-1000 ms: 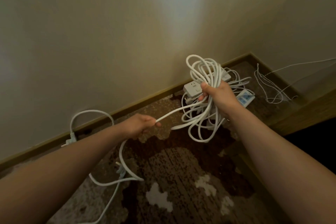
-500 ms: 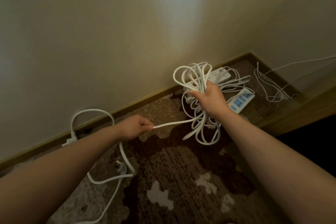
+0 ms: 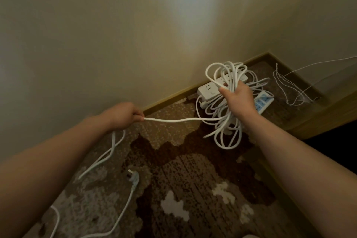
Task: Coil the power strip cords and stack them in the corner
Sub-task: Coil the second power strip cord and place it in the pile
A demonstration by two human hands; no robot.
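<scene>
White cord (image 3: 173, 120) stretches level, left-right, between both hands.

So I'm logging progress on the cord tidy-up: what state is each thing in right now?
Left hand: closed on the cord, pulling it taut.
Right hand: gripping the coil.
Coil: loose loops, held off the floor.
Cord: stretched between the hands, rest trailing on the carpet.
Plug: unplugged, lying on the carpet.
White strip: on the floor by the wall.
Blue strip: on the floor near the corner.
Thin wire: loose, uncoiled.
</scene>
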